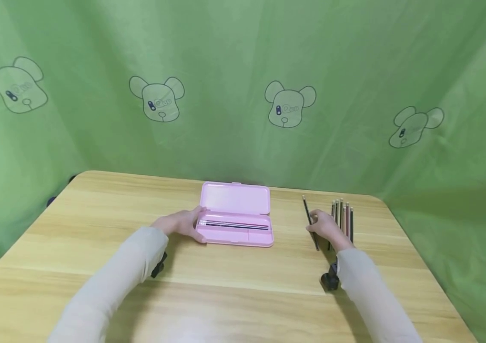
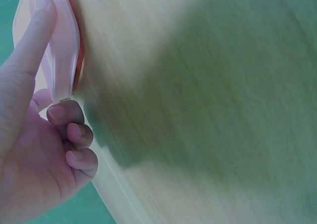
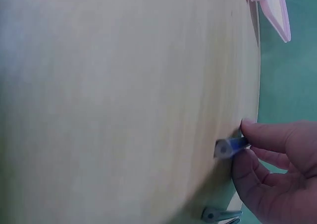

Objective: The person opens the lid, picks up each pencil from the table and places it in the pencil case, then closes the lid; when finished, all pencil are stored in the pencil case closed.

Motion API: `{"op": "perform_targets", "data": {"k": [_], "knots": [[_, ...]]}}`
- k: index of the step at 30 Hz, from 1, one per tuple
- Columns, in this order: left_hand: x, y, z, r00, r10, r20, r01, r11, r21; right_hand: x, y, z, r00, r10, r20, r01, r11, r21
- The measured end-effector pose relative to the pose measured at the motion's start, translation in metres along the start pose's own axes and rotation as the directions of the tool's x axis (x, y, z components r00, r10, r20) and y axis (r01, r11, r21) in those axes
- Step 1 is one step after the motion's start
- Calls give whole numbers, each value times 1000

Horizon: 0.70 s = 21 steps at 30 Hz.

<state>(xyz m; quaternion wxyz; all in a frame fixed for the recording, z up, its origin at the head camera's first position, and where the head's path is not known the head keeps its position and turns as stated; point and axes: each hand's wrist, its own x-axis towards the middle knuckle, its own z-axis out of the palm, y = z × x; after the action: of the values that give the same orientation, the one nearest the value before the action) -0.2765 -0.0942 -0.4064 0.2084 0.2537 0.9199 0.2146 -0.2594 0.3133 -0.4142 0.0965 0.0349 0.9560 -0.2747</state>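
Note:
An open pink pencil case (image 1: 221, 237) lies on the table with its lid (image 1: 235, 197) folded back. Several dark striped pencils (image 1: 236, 225) lie in its long back compartment. My left hand (image 1: 184, 224) holds the case by its left end; the left wrist view has the thumb across the top and the fingers curled at the end. To the right of the case, my right hand (image 1: 328, 227) pinches a dark pencil (image 1: 306, 207) between thumb and fingers. Just right of that hand lies a row of several pencils (image 1: 347, 216), partly hidden by it.
The wooden table (image 1: 226, 295) has rounded far corners. A green curtain (image 1: 226, 143) with printed bear heads hangs behind it and along both sides. The case's lid lies close to the table's far edge.

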Motion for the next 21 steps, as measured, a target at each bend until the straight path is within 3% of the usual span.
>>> {"op": "perform_targets", "data": {"k": [12, 21], "knots": [[1, 1, 0, 1000, -21, 4, 21, 1000, -3, -2, -9, 5, 1000, -26, -6, 26, 999, 25], [0, 1, 0, 1000, -26, 9, 26, 1000, -13, -3, -26, 11, 980, -170, -104, 178, 982, 68]]}}
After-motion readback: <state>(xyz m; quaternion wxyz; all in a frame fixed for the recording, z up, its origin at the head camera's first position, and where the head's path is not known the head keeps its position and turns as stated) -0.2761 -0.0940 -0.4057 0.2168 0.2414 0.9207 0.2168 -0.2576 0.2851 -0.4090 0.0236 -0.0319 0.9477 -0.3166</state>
